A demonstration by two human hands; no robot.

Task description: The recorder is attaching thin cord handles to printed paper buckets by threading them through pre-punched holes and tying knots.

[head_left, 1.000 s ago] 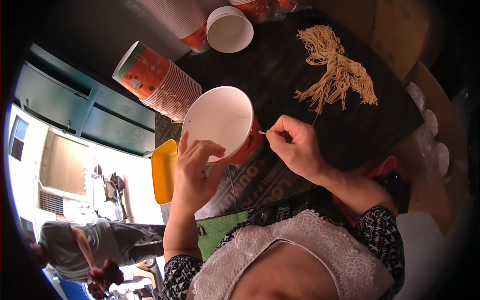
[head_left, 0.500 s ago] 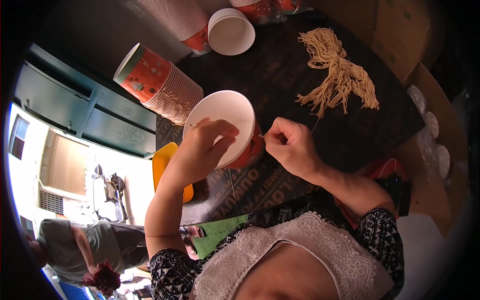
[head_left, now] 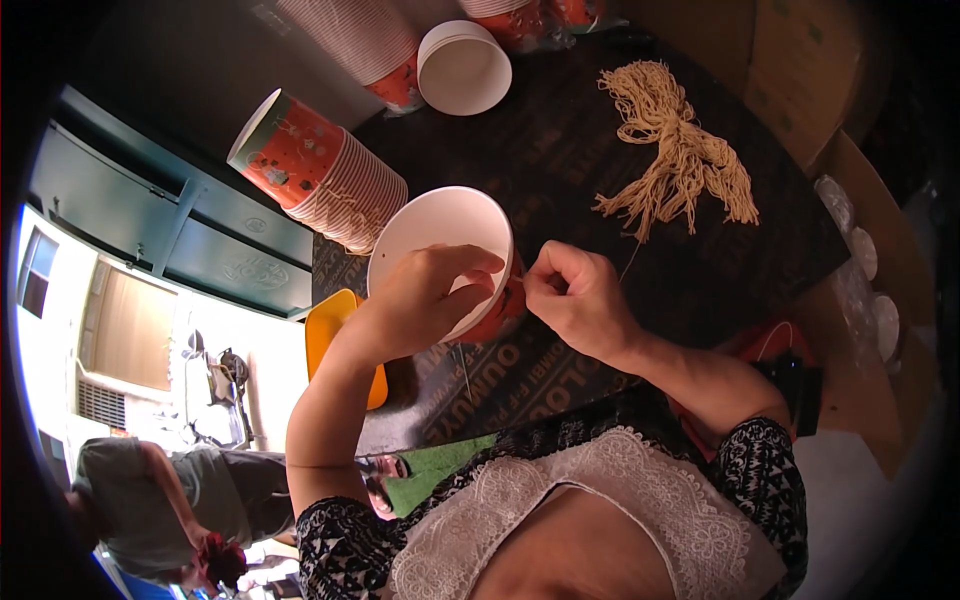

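Note:
A white-lined paper bucket (head_left: pixel 425 222) with a red printed outside is tilted with its mouth toward me. A small dark hole shows in its left inner wall. My left hand (head_left: pixel 430 290) reaches into the mouth, thumb and fingers curved with a gap between them, fingertips close to the right inner wall; I see nothing held there. Against the outside of that same wall, my right hand (head_left: pixel 575 290) pinches the pale end of a string (head_left: pixel 517 279). A thin strand (head_left: pixel 630 262) also runs between the right hand and a bundle of beige cords (head_left: pixel 680 150) lying beyond it.
Nested red buckets (head_left: pixel 310 160) with loose cords on them lie at the left. White-lined buckets (head_left: pixel 465 70) and bagged stacks are at the back. A yellow container (head_left: pixel 330 320) and a thin dark tool (head_left: pixel 465 372) sit near my left arm. Cardboard (head_left: pixel 870 330) is right; a person (head_left: pixel 170 500) stands left.
My left hand has moved slightly right, its fingertips closer to the bucket's inner wall. The right hand has shifted a little toward the outer wall, still pinching the string.

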